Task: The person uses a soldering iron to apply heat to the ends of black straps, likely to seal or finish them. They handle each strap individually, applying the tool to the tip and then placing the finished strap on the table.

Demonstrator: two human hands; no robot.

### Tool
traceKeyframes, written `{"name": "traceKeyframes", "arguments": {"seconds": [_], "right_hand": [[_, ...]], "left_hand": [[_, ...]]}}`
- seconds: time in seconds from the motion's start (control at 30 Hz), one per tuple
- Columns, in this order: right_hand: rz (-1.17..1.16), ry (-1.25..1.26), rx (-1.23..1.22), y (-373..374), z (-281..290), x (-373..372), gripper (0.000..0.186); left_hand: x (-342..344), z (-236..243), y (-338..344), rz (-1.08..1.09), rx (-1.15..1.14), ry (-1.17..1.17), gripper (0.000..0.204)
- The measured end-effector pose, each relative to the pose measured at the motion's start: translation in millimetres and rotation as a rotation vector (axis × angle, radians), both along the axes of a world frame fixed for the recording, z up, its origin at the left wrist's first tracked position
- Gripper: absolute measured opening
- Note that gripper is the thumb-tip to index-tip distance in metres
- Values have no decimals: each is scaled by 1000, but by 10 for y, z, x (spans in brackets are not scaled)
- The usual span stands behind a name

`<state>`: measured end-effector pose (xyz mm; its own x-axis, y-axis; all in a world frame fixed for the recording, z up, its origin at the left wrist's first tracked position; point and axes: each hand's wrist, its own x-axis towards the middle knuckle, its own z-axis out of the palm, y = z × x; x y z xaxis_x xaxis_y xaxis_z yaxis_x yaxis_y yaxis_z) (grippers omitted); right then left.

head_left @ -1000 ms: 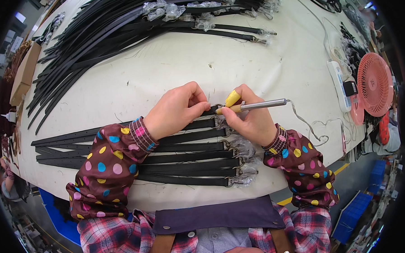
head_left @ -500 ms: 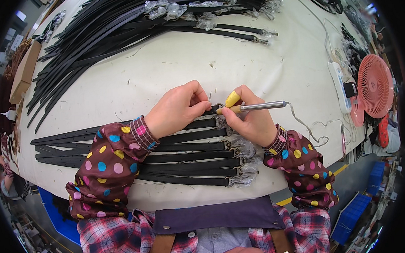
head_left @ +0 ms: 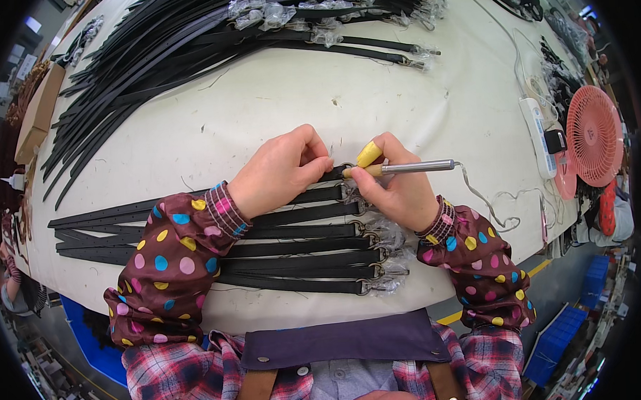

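My left hand [head_left: 283, 166] is closed in a pinch on the buckle end of the topmost black belt [head_left: 334, 174] in the near row. A fine thread or needle-like sliver sticks up by its fingertips. My right hand [head_left: 398, 186], yellow tape [head_left: 368, 153] round one finger, grips a corded pen-like tool, resembling a soldering iron [head_left: 423, 166]. Its metal barrel points right; the tan end lies at the belt's metal ring. My fingers partly hide that contact. Below, several more black belts [head_left: 301, 247] lie side by side, their buckles [head_left: 367, 287] wrapped in clear plastic.
A big heap of black belts [head_left: 156, 50] covers the far left of the white table [head_left: 260, 124]. At right are a white power strip [head_left: 538, 137], a pink fan [head_left: 593, 134] and the tool's loose cord [head_left: 481, 200]. A cardboard box [head_left: 40, 116] stands at left.
The tool and my right hand have shifted very slightly to the right. My left hand keeps its pinch, almost unmoved.
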<state>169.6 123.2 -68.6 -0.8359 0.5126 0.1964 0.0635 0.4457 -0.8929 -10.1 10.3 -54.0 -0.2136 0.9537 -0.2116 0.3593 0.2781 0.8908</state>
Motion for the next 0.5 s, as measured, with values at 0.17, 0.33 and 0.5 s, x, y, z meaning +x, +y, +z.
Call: {"name": "traceKeyframes", "arguments": {"seconds": [0.17,0.33,0.5], "right_hand": [[-9,32,-42,10,-28,-3,21],[5,27,-33,7,-20,-19,22],[-2,-2,-18,8,-6,-16,22]], "left_hand": [[14,-46,5,23,48,-11,17],[6,-77,-2,46,48,-77,18],[11,-57,8,44,24,-80,18]]}}
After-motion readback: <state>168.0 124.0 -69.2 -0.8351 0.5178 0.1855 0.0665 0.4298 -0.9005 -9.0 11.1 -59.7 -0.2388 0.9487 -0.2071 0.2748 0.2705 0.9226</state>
